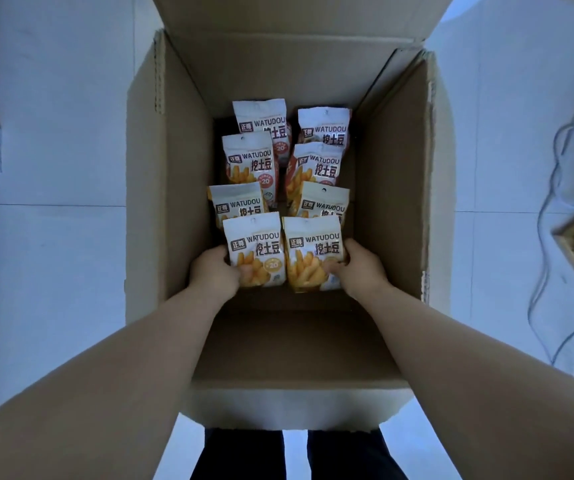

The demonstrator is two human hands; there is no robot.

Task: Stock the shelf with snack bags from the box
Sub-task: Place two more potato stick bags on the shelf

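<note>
At the bottom centre of the frame, dark trouser legs (pixel 244 455) stand close to the near wall of a large open brown cardboard box (pixel 168 202) on pale floor tiles (pixel 53 271), so both bare arms reach straight down into it. The left hand (pixel 214 271) has its grip closed on the lower left edge of a white-and-orange plastic snack bag (pixel 256 249), thumb across the printed face. The right hand (pixel 360 268) mirrors this on the twin bag (pixel 313 252) just beside it, probably taking two per trip. Beyond, toward mid-frame, at least six more bags (pixel 249 161) lie overlapping in two rows. The shelf is out of view.
</note>
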